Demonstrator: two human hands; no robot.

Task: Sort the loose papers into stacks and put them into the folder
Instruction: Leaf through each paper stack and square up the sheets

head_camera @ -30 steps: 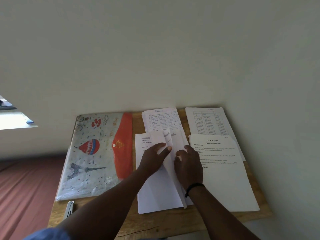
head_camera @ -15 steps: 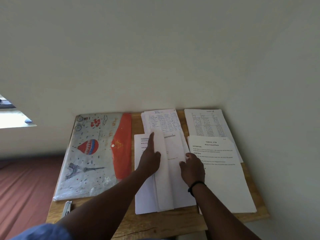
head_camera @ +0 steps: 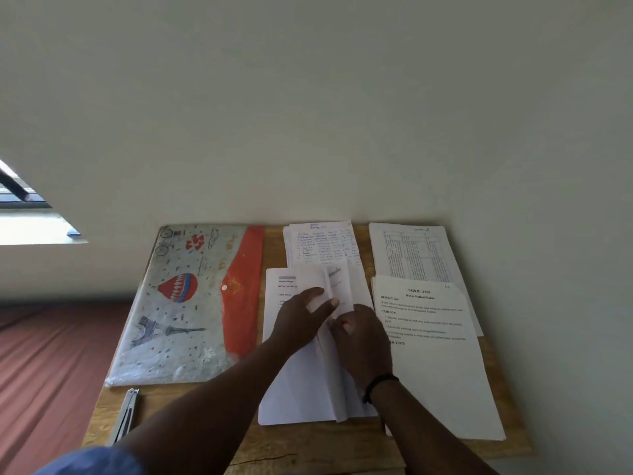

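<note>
Hands drawn together since before, left hand (head_camera: 301, 320) flat, right hand (head_camera: 359, 337) pinching middle stack (head_camera: 301, 389) sheets

Two bare arms and a bit of blue sleeve

The right hand (head_camera: 363, 341) has a thin black band (head_camera: 378, 383) around its wrist. The left hand (head_camera: 301, 318) wears nothing; a blue sleeve (head_camera: 92, 461) shows higher up.

A wooden table (head_camera: 310, 450) stands against a pale wall (head_camera: 308, 114). A metal clip (head_camera: 126, 414) lies at its front left corner. Reddish floor (head_camera: 48, 371) shows left.
</note>
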